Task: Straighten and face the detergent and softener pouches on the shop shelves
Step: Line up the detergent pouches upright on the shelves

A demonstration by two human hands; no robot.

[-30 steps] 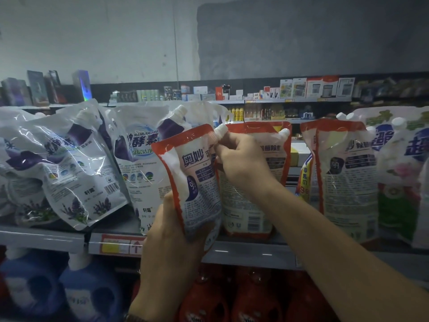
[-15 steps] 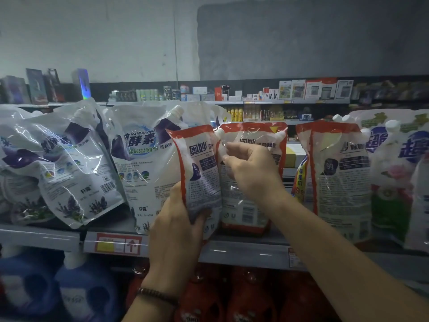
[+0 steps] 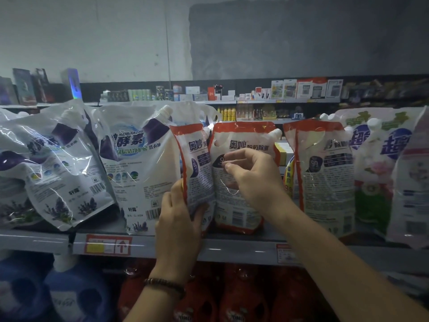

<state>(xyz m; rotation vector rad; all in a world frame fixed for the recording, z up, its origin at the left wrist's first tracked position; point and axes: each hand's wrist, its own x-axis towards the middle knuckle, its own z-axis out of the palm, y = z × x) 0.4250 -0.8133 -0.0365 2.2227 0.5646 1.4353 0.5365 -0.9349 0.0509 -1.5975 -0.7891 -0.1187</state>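
The left hand grips the lower part of a red-trimmed pouch, standing half-turned on the shelf between a purple-and-white pouch and a second red pouch; the right hand lays curled fingers against that second pouch's face, whether pinching it I cannot tell. The step in hand looks like facing the turned pouch: next it likely needs twisting label-forward and setting flush with its neighbour.
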